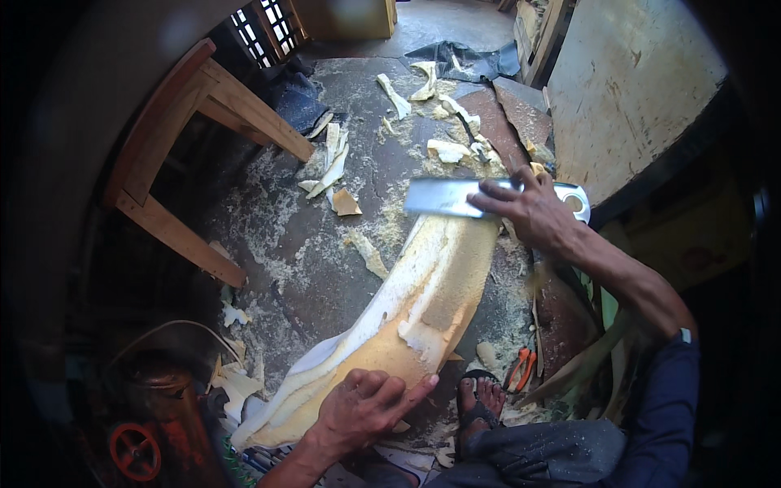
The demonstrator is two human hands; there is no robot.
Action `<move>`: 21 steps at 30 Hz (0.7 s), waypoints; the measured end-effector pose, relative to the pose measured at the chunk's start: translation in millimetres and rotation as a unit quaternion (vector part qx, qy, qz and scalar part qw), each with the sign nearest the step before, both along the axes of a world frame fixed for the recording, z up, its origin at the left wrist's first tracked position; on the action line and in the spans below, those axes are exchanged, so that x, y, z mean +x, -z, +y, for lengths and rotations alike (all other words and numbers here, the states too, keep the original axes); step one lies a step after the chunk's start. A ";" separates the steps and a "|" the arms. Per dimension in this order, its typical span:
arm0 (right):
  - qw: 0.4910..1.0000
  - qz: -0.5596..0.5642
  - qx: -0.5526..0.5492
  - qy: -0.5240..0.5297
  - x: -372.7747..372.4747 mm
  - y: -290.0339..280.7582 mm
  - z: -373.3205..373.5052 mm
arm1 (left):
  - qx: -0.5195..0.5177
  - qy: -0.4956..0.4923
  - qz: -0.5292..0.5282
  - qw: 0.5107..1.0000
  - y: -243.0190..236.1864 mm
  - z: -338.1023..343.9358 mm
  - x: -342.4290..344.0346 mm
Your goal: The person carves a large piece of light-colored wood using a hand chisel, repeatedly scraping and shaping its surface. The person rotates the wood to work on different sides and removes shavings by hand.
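Note:
A long curved piece of pale yellow wood (423,301) lies slanted across the dusty floor, its surface rough and freshly cut. My left hand (366,407) presses flat on its lower end, fingers spread over the wood. My right hand (533,211) grips a broad flat metal blade (443,198) held across the piece's upper end, the blade touching the wood there. My foot in a sandal (480,403) rests just right of the lower end.
Wood chips and sawdust (325,175) cover the floor. A wooden stool frame (187,138) stands at left. An orange-handled tool (521,368) lies by my foot. A large board (626,89) leans at right. A rusty machine with a red wheel (134,450) sits at lower left.

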State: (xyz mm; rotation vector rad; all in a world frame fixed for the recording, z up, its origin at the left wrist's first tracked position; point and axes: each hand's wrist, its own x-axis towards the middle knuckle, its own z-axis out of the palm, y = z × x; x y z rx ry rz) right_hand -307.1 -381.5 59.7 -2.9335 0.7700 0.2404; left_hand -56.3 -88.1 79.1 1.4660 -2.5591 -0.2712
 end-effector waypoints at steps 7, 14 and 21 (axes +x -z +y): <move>0.988 0.005 0.107 0.110 1.9 3.0 34.2 | -0.034 0.032 0.009 0.999 3.3 -1.0 3.4; 0.994 0.024 0.058 0.092 -14.9 15.6 10.0 | -0.054 0.031 0.020 0.998 2.4 -1.8 4.0; 0.979 -0.053 0.195 0.029 -10.7 -4.6 47.3 | -0.054 0.040 -0.016 0.998 1.5 3.7 0.7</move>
